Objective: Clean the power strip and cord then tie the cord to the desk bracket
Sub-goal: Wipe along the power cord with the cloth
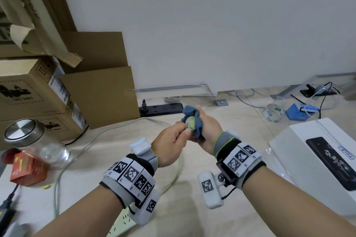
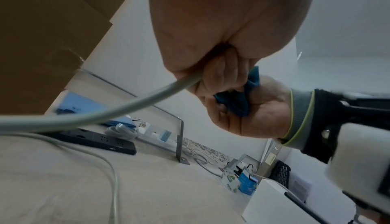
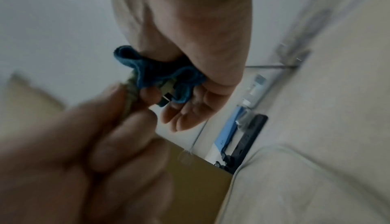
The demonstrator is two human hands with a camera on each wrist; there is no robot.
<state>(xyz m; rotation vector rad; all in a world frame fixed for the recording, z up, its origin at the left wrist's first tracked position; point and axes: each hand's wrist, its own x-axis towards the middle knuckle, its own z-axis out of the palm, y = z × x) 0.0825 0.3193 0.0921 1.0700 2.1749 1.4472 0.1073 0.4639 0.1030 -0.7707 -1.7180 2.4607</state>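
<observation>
Left hand (image 1: 169, 145) pinches the pale cord (image 2: 135, 104) just behind its plug (image 1: 190, 122), lifted above the desk (image 1: 221, 121); right hand (image 1: 207, 127) curls a blue cloth (image 1: 194, 119) around the plug. To do it well, keep the left pinch firm and twist the cloth right round, prongs included.

Head camera looks down, forward over both wrists toward the wall. Wrist cameras sit close, low, facing fingers; all share the blue cloth (image 1: 193, 123).
</observation>
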